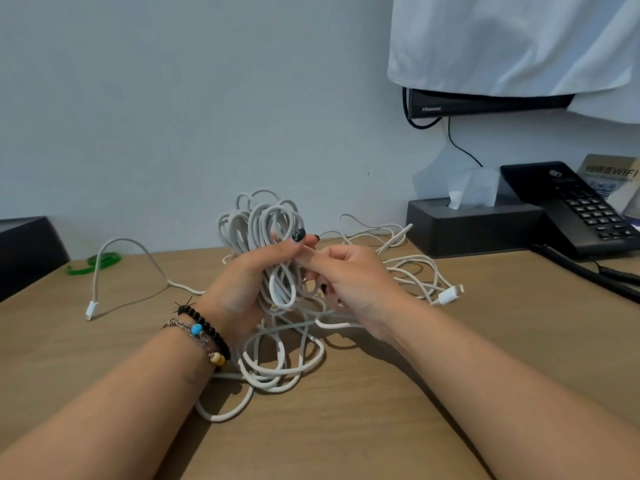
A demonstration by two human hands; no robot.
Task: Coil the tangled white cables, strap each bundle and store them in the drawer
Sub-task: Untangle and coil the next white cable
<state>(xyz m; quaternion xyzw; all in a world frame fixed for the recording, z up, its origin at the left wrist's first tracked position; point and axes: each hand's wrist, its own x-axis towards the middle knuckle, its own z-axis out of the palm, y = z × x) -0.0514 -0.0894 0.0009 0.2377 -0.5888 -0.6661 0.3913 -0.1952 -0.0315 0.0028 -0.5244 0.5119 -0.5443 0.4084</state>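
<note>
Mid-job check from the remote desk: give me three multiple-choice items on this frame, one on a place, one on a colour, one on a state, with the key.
1. Where does the tissue box stand?
A. beside the black telephone
B. at the desk's near edge
C. on the left by the dark box

2. What colour is the strap lying at the far left of the desk?
A. red
B. green
C. white

3. What is the left hand doing?
A. lying flat on the desk
B. hanging idle
C. gripping a coiled bundle of white cable

Key: 1 A, the box sits against the telephone at the far right. 2 B, it shows bright green on the wood. 3 C, its fingers wrap the upright loops while the right hand pinches a strand.
</note>
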